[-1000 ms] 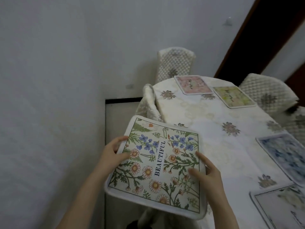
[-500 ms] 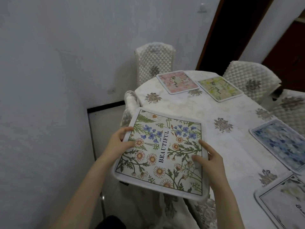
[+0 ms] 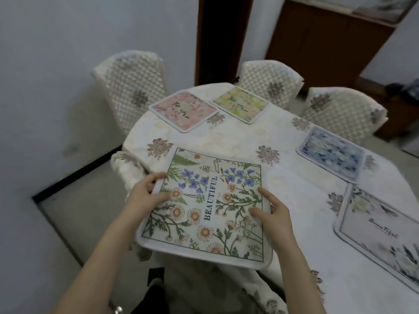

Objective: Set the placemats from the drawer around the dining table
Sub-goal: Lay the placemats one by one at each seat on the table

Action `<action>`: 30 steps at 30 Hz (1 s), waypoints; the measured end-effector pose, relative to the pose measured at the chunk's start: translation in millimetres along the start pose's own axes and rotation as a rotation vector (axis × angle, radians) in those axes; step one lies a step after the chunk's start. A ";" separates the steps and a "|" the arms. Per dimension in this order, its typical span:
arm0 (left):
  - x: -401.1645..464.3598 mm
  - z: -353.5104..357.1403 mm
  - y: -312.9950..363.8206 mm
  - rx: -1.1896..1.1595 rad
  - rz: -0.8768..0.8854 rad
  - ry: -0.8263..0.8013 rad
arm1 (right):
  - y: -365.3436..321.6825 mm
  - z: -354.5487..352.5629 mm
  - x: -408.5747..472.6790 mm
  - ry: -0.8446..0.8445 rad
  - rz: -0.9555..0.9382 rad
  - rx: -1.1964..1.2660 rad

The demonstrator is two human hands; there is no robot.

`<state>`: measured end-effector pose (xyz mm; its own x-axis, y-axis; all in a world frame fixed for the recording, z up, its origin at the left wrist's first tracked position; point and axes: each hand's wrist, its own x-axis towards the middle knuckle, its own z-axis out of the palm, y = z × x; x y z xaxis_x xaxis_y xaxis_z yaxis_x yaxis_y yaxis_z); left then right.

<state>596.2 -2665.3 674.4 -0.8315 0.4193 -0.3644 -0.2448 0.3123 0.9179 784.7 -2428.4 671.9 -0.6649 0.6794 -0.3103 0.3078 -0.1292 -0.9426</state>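
Both hands on the floral placemat (image 3: 210,205), the one printed "BEAUTIFUL" in black capitals on a white strip down its middle. Left hand (image 3: 145,196) pinches its left edge, thumb on top, fingers curled under. Right hand (image 3: 275,211) is at the right edge, thumb and index finger lying flat on the printed face; the other fingers are hidden, so can't tell whether it grips. Mat sits tilted at the near-left edge of the counter (image 3: 238,141); its far part is over the tablecloth, its near corner overhangs the rim.

Relative to that mat:
- pink placemat (image 3: 183,111) beyond it, at the far edge
- yellow-green placemat (image 3: 241,103) just right of the pink one, corners almost touching
- blue placemat (image 3: 332,152) to the far right
- pale placemat (image 3: 381,232) to the right, script lettering on it, too blurred to read

Three quilted chairs (image 3: 131,87) around the far side.
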 end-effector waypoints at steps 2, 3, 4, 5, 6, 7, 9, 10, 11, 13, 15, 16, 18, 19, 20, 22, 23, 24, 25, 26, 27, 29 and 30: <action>23.9 -24.2 9.2 0.032 0.028 -0.020 | -7.6 25.8 5.8 0.030 -0.003 0.028; 34.2 -34.4 13.8 0.041 0.035 -0.032 | -9.4 37.1 8.8 0.042 -0.009 0.039; 43.5 -42.3 17.9 0.051 0.035 -0.048 | -11.4 46.9 11.2 0.055 -0.012 0.047; 52.5 -47.4 22.0 0.069 0.033 -0.063 | -12.3 54.2 13.8 0.072 -0.012 0.050; 60.2 -50.6 25.1 0.088 0.034 -0.076 | -12.9 59.9 16.2 0.090 -0.010 0.052; 67.0 -52.1 27.4 0.101 0.037 -0.090 | -12.6 63.5 18.7 0.109 -0.009 0.049; 81.6 -52.8 30.2 0.093 0.040 -0.107 | -13.7 67.9 25.9 0.143 -0.007 0.043; 88.6 -52.3 31.3 0.088 0.038 -0.115 | -15.2 69.8 30.7 0.151 -0.001 0.049; 94.8 -51.8 32.8 0.094 0.040 -0.124 | -16.2 71.3 37.3 0.154 0.006 0.052; 108.0 -50.6 36.6 0.129 0.057 -0.118 | -15.3 74.9 53.1 0.153 0.014 0.047; 122.8 -49.6 40.8 0.144 0.074 -0.106 | -16.6 81.7 68.1 0.150 0.022 0.055; 132.0 -48.9 43.5 0.149 0.086 -0.111 | -17.4 84.5 76.0 0.154 0.024 0.069; 153.4 -48.1 47.2 0.167 0.110 -0.128 | -17.2 89.6 91.6 0.171 0.022 0.072; 163.6 -47.7 49.2 0.182 0.120 -0.136 | -17.3 92.5 98.6 0.181 0.019 0.072; 172.9 -47.7 51.1 0.196 0.125 -0.142 | -16.4 95.2 105.6 0.190 0.016 0.071; 193.6 -47.5 54.6 0.207 0.129 -0.155 | -17.0 102.3 117.4 0.215 0.021 0.078; 204.9 -47.1 56.8 0.208 0.130 -0.165 | -15.9 106.0 124.6 0.228 0.026 0.084; 217.1 -47.0 59.1 0.211 0.126 -0.179 | -15.2 110.5 131.8 0.245 0.034 0.087; 229.7 -46.3 60.5 0.214 0.123 -0.201 | -14.4 115.0 138.8 0.260 0.038 0.082; 242.2 -45.0 60.9 0.217 0.120 -0.225 | -12.5 119.2 145.7 0.281 0.043 0.071; 256.1 -43.7 59.7 0.226 0.118 -0.249 | -10.6 123.9 152.3 0.299 0.048 0.057; 284.3 -41.4 56.1 0.255 0.125 -0.302 | -8.1 135.8 164.9 0.352 0.068 0.035; 297.8 -40.7 53.9 0.272 0.130 -0.327 | -6.8 142.9 171.1 0.381 0.082 0.016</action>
<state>315.1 -2558.3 621.7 -0.6343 0.7039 -0.3197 0.0279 0.4340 0.9005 571.6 -2414.5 607.6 -0.3373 0.8856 -0.3193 0.3365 -0.2033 -0.9195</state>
